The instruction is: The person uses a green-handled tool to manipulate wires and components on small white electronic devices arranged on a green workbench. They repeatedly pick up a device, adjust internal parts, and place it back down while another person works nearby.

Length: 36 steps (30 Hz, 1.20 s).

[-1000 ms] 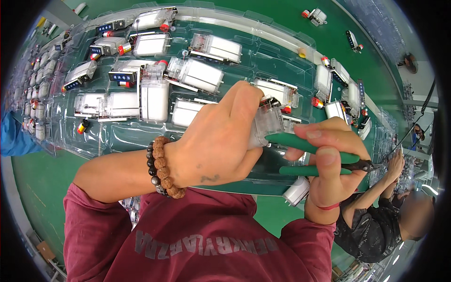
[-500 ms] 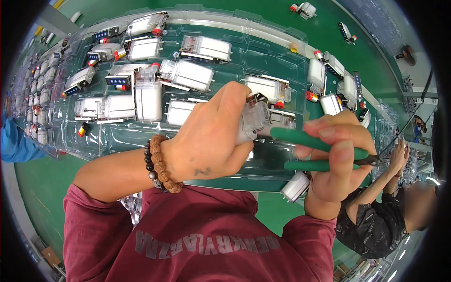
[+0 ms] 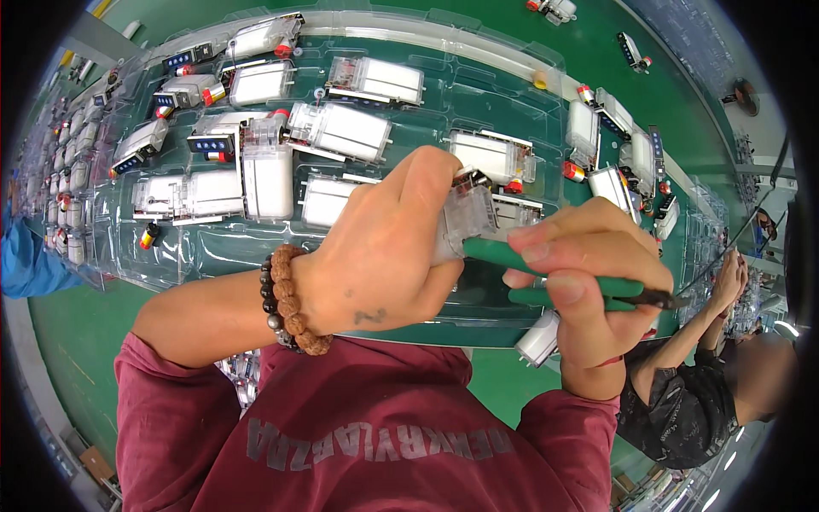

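My left hand (image 3: 380, 247) is wrapped round a clear-and-white plastic device (image 3: 469, 213), and its palm hides much of the casing. A dark part shows at the device's upper end. In my right hand (image 3: 597, 282) is a pair of green-handled pliers (image 3: 503, 255). Their dark jaws point away to the right, while the handles spread toward the left hand. The upper handle's end meets or overlaps the lower side of the device; whether it presses on it I cannot tell.
Several similar white devices with red-and-yellow parts lie in a clear plastic tray (image 3: 486, 78) on the green bench. Another white unit (image 3: 538, 339) sits at the near edge, beside my right wrist. To the right, a co-worker in a dark patterned shirt (image 3: 674, 418) has both hands at the bench.
My right hand and the pliers have moved left, bringing the upper handle's end closer in against the device. My left hand has barely shifted and keeps its grip.
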Motion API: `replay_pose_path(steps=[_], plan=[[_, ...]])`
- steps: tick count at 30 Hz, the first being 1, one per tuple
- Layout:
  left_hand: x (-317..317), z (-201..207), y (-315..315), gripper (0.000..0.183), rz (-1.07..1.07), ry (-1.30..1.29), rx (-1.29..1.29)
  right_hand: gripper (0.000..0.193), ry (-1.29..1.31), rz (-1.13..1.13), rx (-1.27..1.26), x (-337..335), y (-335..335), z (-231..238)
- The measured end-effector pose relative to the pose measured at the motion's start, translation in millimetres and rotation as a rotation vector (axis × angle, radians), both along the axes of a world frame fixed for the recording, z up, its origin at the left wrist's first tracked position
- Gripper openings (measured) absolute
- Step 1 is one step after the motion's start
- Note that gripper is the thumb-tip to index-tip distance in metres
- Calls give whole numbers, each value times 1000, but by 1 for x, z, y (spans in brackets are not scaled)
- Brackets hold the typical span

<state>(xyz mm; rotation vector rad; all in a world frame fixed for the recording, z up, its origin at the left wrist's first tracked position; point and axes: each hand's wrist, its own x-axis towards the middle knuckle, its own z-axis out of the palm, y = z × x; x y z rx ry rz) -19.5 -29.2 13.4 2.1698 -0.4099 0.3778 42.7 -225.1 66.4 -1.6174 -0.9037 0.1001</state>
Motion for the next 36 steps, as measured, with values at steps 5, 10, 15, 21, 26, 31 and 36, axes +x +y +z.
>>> replay_pose_path(steps=[5,10,15,21,26,31,36], plan=[[-1,0,-1,61,4,13,50,23,-276,142,-89,8,3,5],[2,1,0,63,5,49,7,31,-83,-20,70,-1,0,-4],[-1,-2,2,67,-8,31,-37,33,140,-106,107,-10,1,-4],[0,-1,1,67,-32,14,-63,25,123,-84,184,-11,-2,-7],[1,-2,1,67,-31,5,-77,17,-78,2,200,-6,-5,-14],[0,1,0,68,-1,-17,-61,21,-167,0,139,-8,-2,-13],[0,-1,0,68,5,-29,-48,23,-83,18,69,-4,-3,-7]])
